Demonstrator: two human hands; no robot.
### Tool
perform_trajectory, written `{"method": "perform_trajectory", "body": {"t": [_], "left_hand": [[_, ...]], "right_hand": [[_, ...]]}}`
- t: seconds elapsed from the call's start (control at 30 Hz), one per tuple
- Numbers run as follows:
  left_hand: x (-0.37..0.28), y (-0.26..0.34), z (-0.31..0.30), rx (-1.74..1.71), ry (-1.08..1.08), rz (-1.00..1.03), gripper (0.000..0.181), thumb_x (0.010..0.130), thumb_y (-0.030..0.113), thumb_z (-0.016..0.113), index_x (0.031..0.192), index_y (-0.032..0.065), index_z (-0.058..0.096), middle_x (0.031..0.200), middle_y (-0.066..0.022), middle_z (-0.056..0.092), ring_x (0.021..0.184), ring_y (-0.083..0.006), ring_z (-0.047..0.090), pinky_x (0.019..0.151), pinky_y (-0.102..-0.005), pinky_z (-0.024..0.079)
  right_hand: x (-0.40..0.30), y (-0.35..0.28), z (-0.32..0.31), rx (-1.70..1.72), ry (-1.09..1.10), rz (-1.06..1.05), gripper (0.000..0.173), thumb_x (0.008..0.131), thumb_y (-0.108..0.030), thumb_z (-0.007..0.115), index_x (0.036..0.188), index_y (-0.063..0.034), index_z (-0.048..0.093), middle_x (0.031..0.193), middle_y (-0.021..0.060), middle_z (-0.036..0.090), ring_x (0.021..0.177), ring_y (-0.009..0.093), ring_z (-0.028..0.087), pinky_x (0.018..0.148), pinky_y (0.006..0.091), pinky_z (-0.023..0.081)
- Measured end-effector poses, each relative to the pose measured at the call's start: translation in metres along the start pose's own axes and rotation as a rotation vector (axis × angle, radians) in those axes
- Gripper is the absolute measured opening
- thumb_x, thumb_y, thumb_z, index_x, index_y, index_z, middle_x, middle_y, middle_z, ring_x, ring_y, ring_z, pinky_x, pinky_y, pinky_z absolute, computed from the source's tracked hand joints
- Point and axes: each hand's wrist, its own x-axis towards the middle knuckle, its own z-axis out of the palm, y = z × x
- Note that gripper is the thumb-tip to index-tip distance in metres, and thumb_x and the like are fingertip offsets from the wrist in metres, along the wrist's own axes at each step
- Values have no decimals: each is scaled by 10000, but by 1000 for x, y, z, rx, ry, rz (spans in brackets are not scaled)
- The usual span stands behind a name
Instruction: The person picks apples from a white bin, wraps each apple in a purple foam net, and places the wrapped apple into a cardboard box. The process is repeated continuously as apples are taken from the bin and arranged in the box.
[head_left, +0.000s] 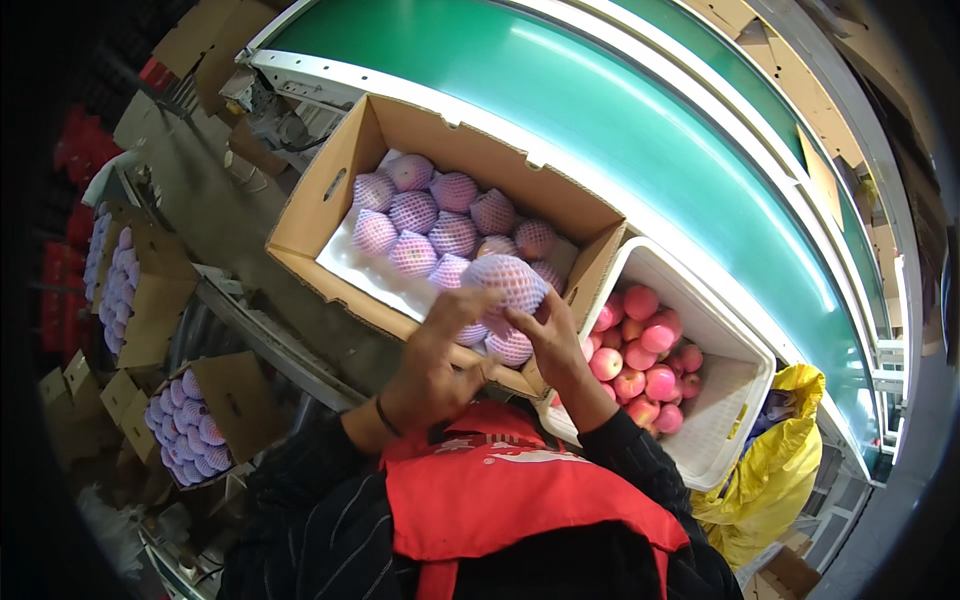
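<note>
Over the right end of an open cardboard box (306, 217), my right hand (553, 337) holds an apple in a pink-purple foam net (504, 281). My left hand (442, 352) is at the near left side of the same apple, fingers bent and slightly blurred; whether they press on it I cannot tell. Beneath, netted apples (452, 233) lie in the box on a white moulded tray (375, 277). To the right of the box stands a white plastic crate (739, 397) with bare red apples (639, 354).
A green conveyor belt (570, 97) with a white frame curves behind the box and crate. A yellow bag (780, 465) hangs right of the crate. At the left, boxes of netted apples (191, 431) stand beside a metal rail (277, 337).
</note>
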Motion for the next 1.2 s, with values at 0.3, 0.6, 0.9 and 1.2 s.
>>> {"method": "perform_trajectory", "body": {"t": [0.3, 0.6, 0.9, 1.2], "left_hand": [[48, -101, -69, -755, -302, -717, 661, 738, -31, 744, 1317, -38, 425, 1127, -111, 604, 1011, -195, 619, 873, -320, 528], [15, -239, -17, -67, -418, -1423, 474, 681, -95, 742, 1105, -145, 537, 1034, -190, 619, 902, -325, 639, 734, -452, 547], [-5, -245, -6, -345, -364, -1413, 427, 816, -51, 628, 1217, 16, 499, 1107, -108, 608, 909, -233, 633, 743, -382, 556], [-13, -279, 1, 149, -305, -1431, 465, 754, 15, 738, 1143, -69, 496, 914, -140, 586, 744, -249, 596, 551, -370, 497]], "right_hand": [[54, 23, 18, -123, -236, 71, 641, 821, -234, 741, 1306, 30, 415, 1213, 137, 562, 1084, 203, 569, 927, 335, 460], [-49, -10, -66, -314, 108, -34, 440, 858, -56, 650, 1251, -16, 456, 968, 78, 609, 925, 136, 601, 800, 269, 486], [-191, 6, -127, -167, 507, -45, 281, 871, -37, 644, 1129, 18, 548, 925, 51, 616, 849, 114, 612, 788, 262, 508], [-344, -24, -380, -465, 1574, -287, 140, 898, -90, 606, 996, 10, 617, 774, 29, 617, 662, 88, 564, 588, 218, 435]]}}
